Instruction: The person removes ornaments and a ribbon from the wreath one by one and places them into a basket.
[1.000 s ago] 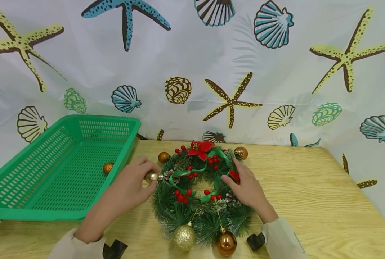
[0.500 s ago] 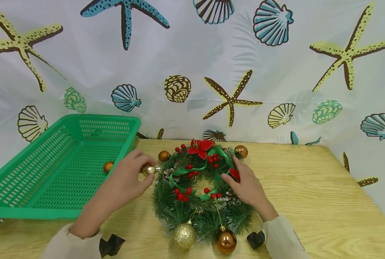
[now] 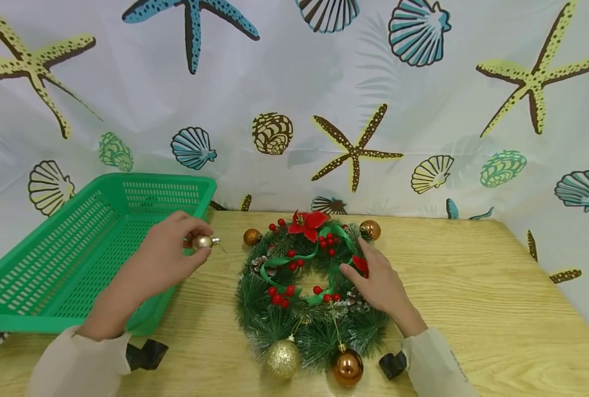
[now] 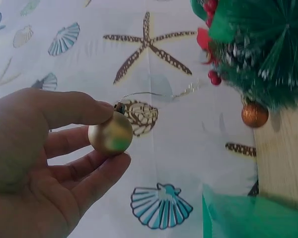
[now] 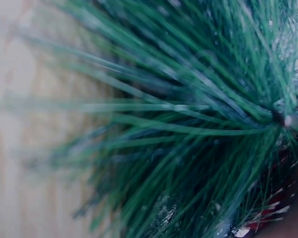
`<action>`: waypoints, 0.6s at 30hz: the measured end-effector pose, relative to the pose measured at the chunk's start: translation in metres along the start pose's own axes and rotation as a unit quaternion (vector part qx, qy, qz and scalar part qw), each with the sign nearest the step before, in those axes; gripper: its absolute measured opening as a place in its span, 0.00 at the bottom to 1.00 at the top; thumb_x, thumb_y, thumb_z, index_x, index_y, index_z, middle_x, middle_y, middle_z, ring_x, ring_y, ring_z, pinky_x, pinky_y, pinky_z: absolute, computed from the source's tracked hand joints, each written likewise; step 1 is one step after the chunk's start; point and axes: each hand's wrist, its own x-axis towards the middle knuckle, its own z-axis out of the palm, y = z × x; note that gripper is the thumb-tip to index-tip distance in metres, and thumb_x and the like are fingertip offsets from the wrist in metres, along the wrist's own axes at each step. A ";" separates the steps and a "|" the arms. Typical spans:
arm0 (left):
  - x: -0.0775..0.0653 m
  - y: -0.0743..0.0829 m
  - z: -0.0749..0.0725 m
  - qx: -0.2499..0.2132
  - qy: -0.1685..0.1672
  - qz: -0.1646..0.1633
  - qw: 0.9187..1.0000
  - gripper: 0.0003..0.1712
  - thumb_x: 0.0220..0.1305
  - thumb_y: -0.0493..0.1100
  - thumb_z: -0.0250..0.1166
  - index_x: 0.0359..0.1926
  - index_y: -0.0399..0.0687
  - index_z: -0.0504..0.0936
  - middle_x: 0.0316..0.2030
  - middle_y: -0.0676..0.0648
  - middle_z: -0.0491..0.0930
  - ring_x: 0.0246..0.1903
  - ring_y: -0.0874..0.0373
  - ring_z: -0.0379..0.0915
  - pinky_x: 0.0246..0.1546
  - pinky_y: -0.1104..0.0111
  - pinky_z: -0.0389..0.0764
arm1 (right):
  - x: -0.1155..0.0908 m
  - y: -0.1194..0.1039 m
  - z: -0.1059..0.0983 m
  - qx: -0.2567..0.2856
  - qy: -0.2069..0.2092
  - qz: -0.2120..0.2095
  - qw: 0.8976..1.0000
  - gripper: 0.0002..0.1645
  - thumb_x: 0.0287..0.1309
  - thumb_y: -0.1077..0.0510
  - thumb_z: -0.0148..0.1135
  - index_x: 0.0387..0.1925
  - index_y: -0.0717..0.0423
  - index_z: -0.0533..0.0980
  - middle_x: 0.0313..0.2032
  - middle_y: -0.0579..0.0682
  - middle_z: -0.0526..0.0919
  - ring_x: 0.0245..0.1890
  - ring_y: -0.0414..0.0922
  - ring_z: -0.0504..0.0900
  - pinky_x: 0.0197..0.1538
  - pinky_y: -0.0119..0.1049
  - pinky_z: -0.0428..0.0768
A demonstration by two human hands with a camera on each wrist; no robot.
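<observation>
My left hand pinches a small gold Christmas ball between thumb and fingers, beside the green basket's right rim. In the left wrist view the ball has a metal cap and a thin hanging string. A green Christmas wreath lies on the table, dressed with red berries, pinecones, a red flower and green ribbon. My right hand holds the wreath's right side, thumb toward the inner ring; its other fingers are partly hidden. Green needles fill the right wrist view.
The green plastic basket stands at the left. A glittery gold ball and a shiny copper ball hang at the wreath's front. Two orange-brown balls, one at the back left, sit at its far edges. A patterned cloth hangs behind.
My left hand has drawn the gold ball away from the wreath's left edge, leftward toward the basket. The right hand stays at the wreath.
</observation>
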 end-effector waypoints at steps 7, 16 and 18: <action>0.004 -0.028 -0.016 0.011 -0.013 -0.032 0.999 0.10 0.60 0.34 0.63 0.42 0.34 0.80 0.38 0.39 0.73 0.35 0.50 0.71 0.35 0.59 0.72 | 0.001 0.001 0.000 -0.005 -0.003 0.002 1.000 0.46 0.65 0.35 0.49 0.75 0.51 0.46 0.73 0.61 0.52 0.71 0.62 0.53 0.64 0.64 0.60; 0.012 -0.061 -0.037 0.058 -0.040 -0.065 0.995 0.14 0.62 0.37 0.59 0.45 0.30 0.78 0.39 0.35 0.73 0.35 0.47 0.69 0.32 0.59 0.71 | -0.001 0.000 0.002 0.002 -0.003 0.004 1.000 0.46 0.65 0.36 0.49 0.75 0.51 0.47 0.73 0.61 0.52 0.71 0.62 0.53 0.64 0.64 0.61; 0.014 -0.068 -0.041 0.064 -0.041 -0.066 0.995 0.15 0.62 0.37 0.59 0.45 0.28 0.77 0.39 0.33 0.72 0.35 0.46 0.69 0.32 0.59 0.71 | -0.001 0.000 0.002 0.003 -0.002 0.003 1.000 0.46 0.65 0.36 0.49 0.75 0.52 0.47 0.73 0.61 0.52 0.71 0.62 0.53 0.64 0.64 0.61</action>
